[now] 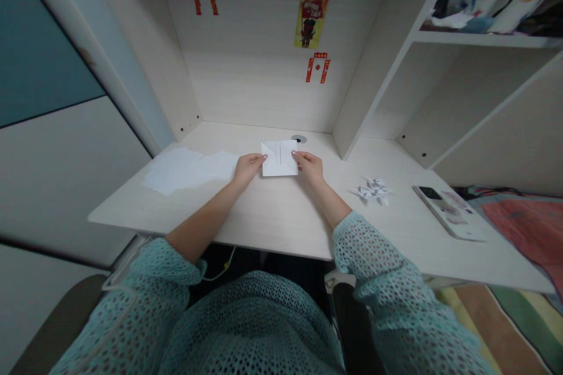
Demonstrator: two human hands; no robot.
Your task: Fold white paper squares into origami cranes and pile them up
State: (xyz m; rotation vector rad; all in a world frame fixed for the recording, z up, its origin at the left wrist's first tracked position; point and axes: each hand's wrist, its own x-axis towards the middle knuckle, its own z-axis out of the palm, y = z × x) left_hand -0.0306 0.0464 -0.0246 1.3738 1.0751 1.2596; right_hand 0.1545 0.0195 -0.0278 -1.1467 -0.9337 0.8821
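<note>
A folded white paper [280, 163], almost square with crease or edge lines near its middle, is held up over the desk between both hands. My left hand [248, 166] pinches its left edge, thumb on the near face. At the opposite edge, my right hand [310, 165] grips the paper in the same way. White paper sheets [176, 171] lie spread in an overlapping layer on the left of the desk. To the right of my right hand sits a small cluster of folded white paper pieces [373, 191] with pointed tips.
The white desk [272, 217] has a round cable hole [299, 139] near the back panel. A flat white device or case [448, 212] lies at the right. Upright partitions and a shelf holding bags [497, 0] stand behind on the right.
</note>
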